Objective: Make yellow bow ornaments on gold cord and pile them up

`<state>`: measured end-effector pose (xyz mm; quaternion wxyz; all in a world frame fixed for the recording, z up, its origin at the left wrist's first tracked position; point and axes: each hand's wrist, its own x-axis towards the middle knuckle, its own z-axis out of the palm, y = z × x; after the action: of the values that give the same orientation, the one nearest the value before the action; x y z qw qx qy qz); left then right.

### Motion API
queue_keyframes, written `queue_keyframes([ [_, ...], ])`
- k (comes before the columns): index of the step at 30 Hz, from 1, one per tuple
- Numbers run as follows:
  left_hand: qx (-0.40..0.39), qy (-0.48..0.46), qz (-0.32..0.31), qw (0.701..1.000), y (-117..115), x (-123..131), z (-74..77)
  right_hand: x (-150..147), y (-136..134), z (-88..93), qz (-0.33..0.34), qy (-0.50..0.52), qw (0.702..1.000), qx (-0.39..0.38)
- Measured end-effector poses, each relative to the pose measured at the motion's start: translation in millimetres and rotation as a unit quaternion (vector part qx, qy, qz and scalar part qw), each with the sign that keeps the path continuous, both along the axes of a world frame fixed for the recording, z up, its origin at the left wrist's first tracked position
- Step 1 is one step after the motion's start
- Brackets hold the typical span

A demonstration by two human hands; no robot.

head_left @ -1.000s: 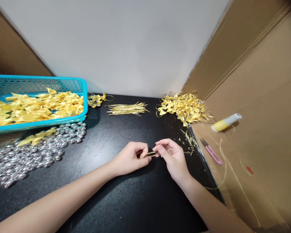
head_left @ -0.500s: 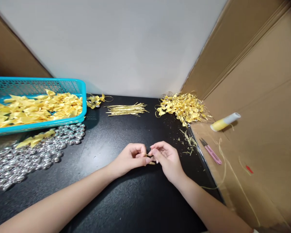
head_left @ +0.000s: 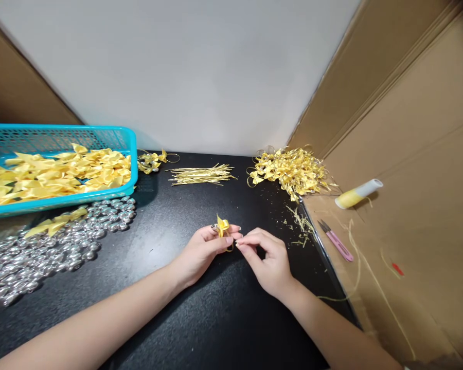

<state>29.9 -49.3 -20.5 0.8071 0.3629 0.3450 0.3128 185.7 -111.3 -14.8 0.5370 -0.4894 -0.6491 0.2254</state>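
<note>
Between the thumb and fingers of my left hand (head_left: 204,252) is a yellow ribbon bow (head_left: 223,225). A small shiny piece shows at its left side, and a thin gold loop hangs below it, partly hidden by the fingers. My right hand (head_left: 268,257) is just to the right, thumb and forefinger pinched together close to the left fingertips. Whatever lies in that pinch is too small to make out. Both hands are above the black table (head_left: 200,313).
At left, a turquoise basket (head_left: 133,154) holds yellow bows, with silver beads (head_left: 42,257) before it. Gold ties (head_left: 202,174) lie at the back, beside a heap of finished-looking bows (head_left: 293,169). Right: thread clippers (head_left: 335,241), a thread spool (head_left: 358,194), and thread scraps (head_left: 303,226).
My left hand has turned, and the bow now shows upright above its thumb. My right fingers have closed into a pinch and shifted slightly lower, beside the left fingertips.
</note>
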Motion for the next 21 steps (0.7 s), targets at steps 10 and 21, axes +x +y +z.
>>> queue_keyframes([
  [10,0.352,0.151,-0.068,0.921,-2.1,-3.7,4.7,3.1,-0.8,4.9,-0.026,0.047,0.998,-0.022],
  [21,0.142,0.02,-0.059,0.988,2.6,-8.3,-1.8,5.2,-1.3,4.5,-0.018,0.081,0.995,-0.054],
])
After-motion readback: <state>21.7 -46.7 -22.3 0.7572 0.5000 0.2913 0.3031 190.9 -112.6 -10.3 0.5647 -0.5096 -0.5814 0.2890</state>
